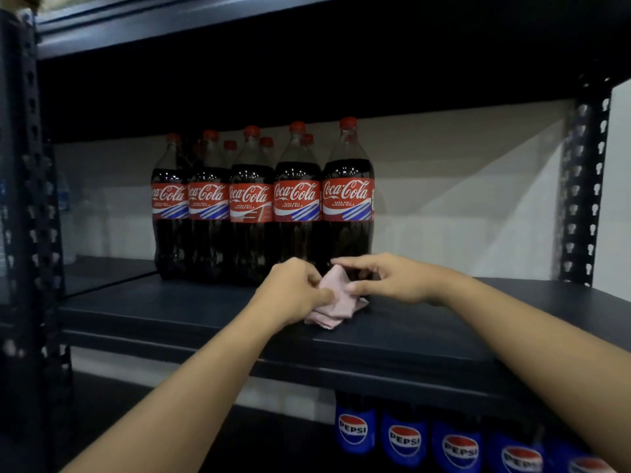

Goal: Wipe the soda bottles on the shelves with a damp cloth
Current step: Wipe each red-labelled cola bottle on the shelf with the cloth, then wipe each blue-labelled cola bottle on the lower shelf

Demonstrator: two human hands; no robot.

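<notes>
A: Head view: where is the cloth?

B: The pink cloth lies bunched on the dark shelf, just in front of the Coke bottles.

A: And the hands?

B: The left hand pinches the cloth's left side with curled fingers. The right hand pinches its top and right edge between thumb and forefinger.

A: The bottles?

B: They stand upright in a row, more behind them. Pepsi bottles stand on the shelf below.
</notes>
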